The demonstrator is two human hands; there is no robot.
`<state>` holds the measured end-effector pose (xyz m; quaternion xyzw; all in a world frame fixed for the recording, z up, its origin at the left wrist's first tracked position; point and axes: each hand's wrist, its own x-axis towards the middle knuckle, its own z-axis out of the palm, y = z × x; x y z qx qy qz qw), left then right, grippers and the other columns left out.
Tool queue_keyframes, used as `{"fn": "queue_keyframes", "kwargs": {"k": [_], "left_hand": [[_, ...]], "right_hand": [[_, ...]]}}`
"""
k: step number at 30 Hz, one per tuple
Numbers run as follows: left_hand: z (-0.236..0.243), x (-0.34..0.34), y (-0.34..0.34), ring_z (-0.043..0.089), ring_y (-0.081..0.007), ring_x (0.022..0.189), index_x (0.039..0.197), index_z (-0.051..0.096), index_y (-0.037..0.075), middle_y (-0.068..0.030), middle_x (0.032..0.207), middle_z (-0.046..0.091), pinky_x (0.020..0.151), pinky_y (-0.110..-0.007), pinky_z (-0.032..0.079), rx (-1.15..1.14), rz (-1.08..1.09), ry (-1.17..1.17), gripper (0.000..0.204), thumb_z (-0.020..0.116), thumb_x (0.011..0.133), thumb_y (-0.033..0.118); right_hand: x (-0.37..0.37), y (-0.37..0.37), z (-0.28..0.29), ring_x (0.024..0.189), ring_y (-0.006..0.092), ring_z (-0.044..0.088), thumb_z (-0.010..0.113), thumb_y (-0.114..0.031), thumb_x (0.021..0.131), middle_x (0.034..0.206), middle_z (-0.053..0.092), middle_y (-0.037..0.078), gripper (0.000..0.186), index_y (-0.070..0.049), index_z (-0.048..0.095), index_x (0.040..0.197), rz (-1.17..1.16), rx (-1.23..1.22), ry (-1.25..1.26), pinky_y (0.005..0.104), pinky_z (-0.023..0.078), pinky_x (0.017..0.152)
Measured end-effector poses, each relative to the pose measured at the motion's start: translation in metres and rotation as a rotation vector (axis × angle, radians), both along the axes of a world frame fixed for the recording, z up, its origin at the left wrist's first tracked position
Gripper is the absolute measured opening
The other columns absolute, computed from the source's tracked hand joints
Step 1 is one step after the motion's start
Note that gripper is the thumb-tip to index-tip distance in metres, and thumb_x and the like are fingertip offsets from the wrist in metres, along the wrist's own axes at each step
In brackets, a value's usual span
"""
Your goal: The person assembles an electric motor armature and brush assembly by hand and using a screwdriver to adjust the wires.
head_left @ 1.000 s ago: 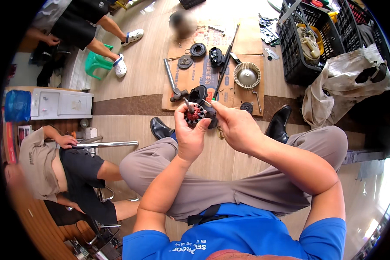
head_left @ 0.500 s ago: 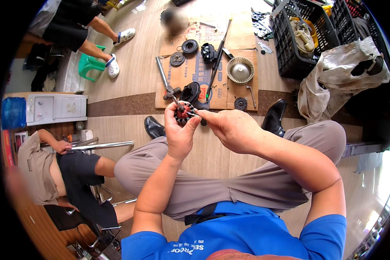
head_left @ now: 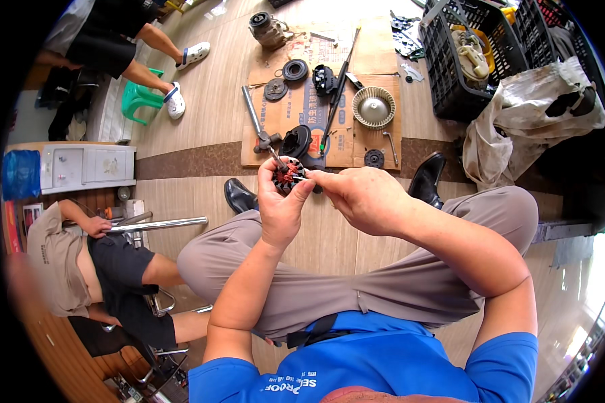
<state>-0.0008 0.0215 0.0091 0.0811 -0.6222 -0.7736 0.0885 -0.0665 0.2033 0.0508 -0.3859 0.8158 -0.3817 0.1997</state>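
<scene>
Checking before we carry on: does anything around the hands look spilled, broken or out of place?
Nothing spilled or visibly broken. The left hand grips a small motor core with red windings; the right hand touches it. Loose parts lie scattered on flattened cardboard.

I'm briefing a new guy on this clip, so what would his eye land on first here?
First, dead centre, the left hand cupping a small motor core with red windings, with the right hand pinching at its edge above the knees. Next, the cardboard on the floor beyond, strewn with parts: a round fan wheel, a hammer and black discs. At upper right stands a black crate.
</scene>
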Motion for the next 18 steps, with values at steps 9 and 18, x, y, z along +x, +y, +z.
{"fn": "queue_keyframes", "kwargs": {"k": [9, 18], "left_hand": [[0.003, -0.002, -0.002, 0.06, -0.0101, 0.094, 0.121, 0.042, 0.004, -0.0041, 0.105, 0.057, 0.084, -0.024, 0.051, 0.015, -0.028, 0.04, 0.055, 0.077, 0.08, 0.003], [0.006, -0.005, -0.012, 0.059, -0.021, 0.1, 0.116, 0.041, 0.008, -0.0131, 0.114, 0.054, 0.09, -0.035, 0.05, 0.025, -0.257, 0.048, 0.055, 0.073, 0.074, -0.007]], "right_hand": [[0.013, -0.006, -0.013, 0.082, 0.0407, 0.064, 0.046, -0.018, 0.095, 0.086, 0.066, 0.021, 0.03, -0.008, 0.054, 0.122, -0.17, -0.198, -0.06, 0.0514, 0.049, 0.07], [0.0, -0.001, -0.006, 0.075, 0.014, 0.06, 0.065, -0.017, 0.09, 0.08, 0.065, 0.008, 0.028, 0.001, 0.064, 0.111, -0.326, -0.299, -0.547, 0.031, 0.048, 0.069]]}}
